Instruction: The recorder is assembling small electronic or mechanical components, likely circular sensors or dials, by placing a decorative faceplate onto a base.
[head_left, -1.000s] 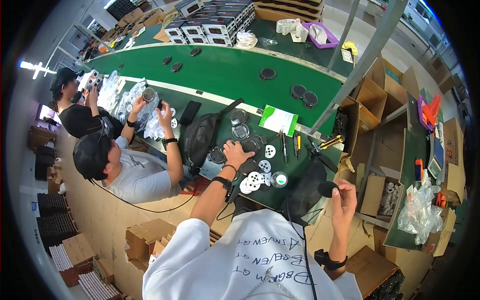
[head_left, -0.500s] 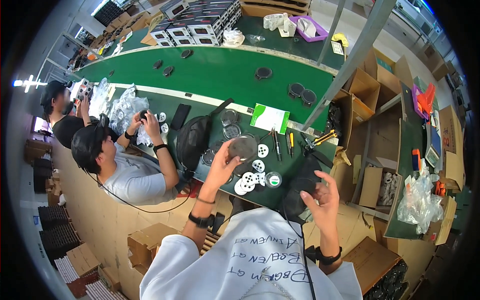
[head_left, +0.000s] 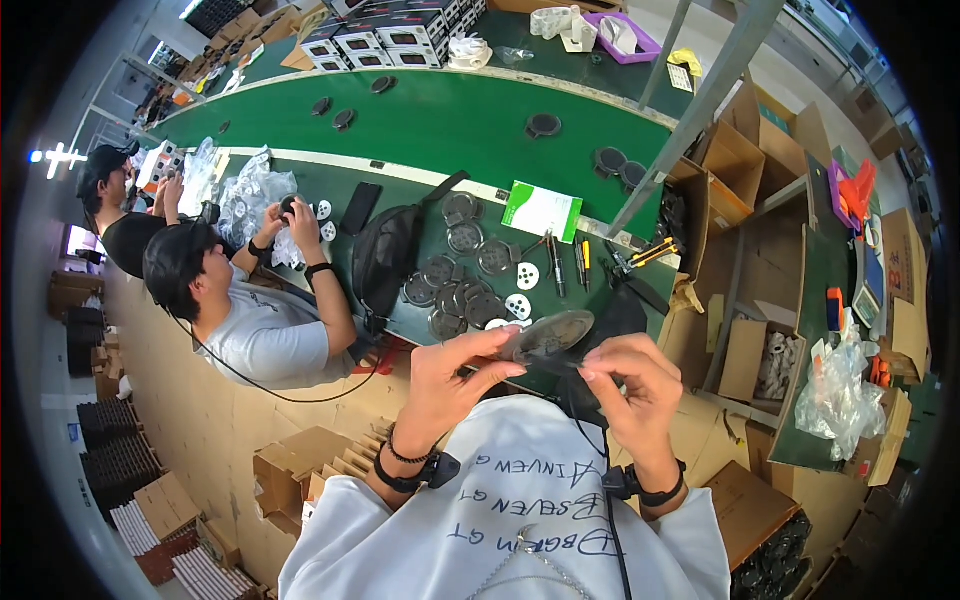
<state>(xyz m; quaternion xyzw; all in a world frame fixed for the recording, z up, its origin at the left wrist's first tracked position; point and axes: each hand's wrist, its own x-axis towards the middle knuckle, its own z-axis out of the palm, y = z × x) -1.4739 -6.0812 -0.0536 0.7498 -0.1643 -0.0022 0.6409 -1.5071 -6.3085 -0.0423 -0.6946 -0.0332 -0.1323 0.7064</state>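
In front of my chest is a round, flat, dark grey disc (head_left: 556,332), tilted. My left hand (head_left: 452,382) is closed on its left edge, between thumb and fingers. At the disc's lower right my right hand (head_left: 638,392) is in a pinch; a dark piece beneath the disc reaches its fingertips, and I cannot make out what it is. On the table just beyond my hands lie several similar dark round discs (head_left: 465,237) and white discs with dark holes (head_left: 518,306), partly hidden by my left hand.
A black bag (head_left: 385,265) and a phone (head_left: 361,208) lie to the left, a green-and-white packet (head_left: 541,211) and pens (head_left: 558,265) beyond. More discs (head_left: 543,125) sit on the green belt (head_left: 440,125). A co-worker (head_left: 265,335) works at left. A metal post (head_left: 690,120) and cartons (head_left: 725,180) stand right.
My left hand has brought the disc down and toward me, turning it edge-on. My right hand has moved slightly left to meet it, uncovering more dark discs on the table.
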